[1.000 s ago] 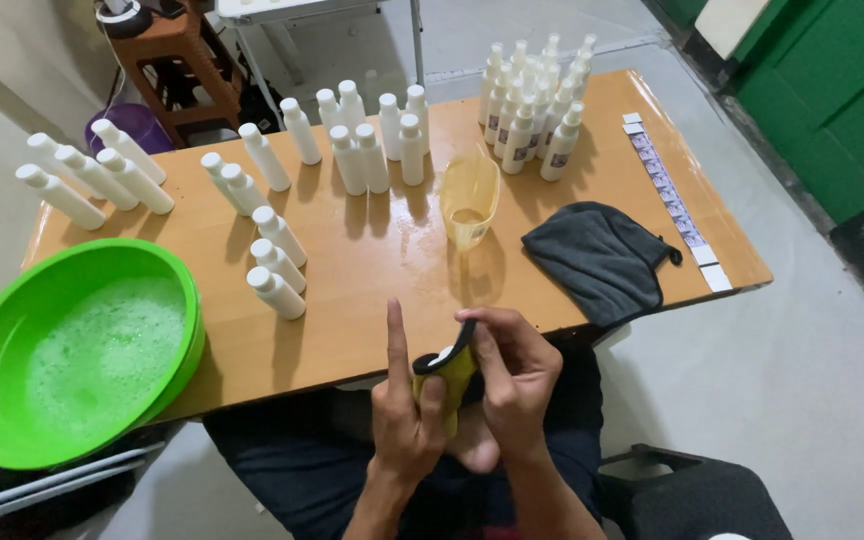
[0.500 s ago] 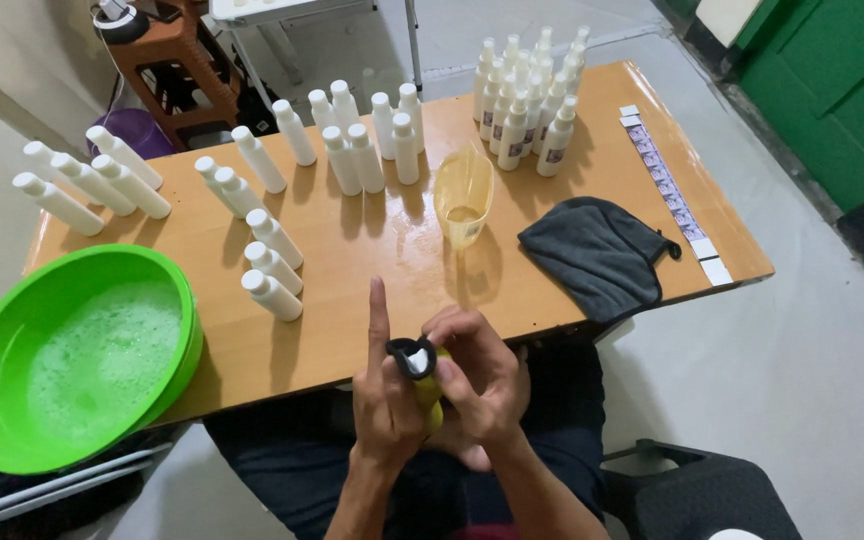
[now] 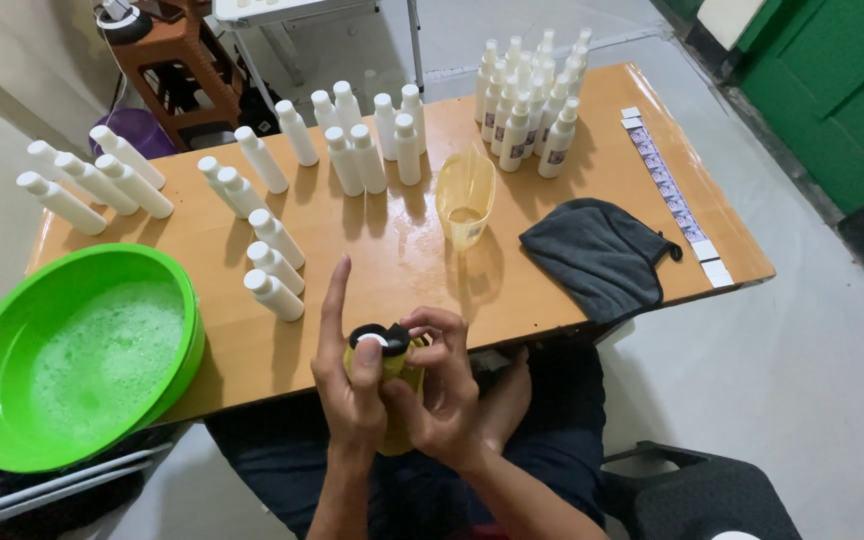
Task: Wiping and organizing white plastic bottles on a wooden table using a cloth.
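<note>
Small yellow plastic bottle with black flip cap held above lap, just off near edge of orange wooden tabletop. Left hand wraps bottle, index finger raised straight. Right hand fingers closed on cap. Round green plastic basin of foamy water at tabletop's left end.

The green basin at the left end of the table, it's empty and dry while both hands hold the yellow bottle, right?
Not quite. The head view shows the green basin holding foamy water, not empty. The left hand and right hand do hold the yellow bottle.
</note>
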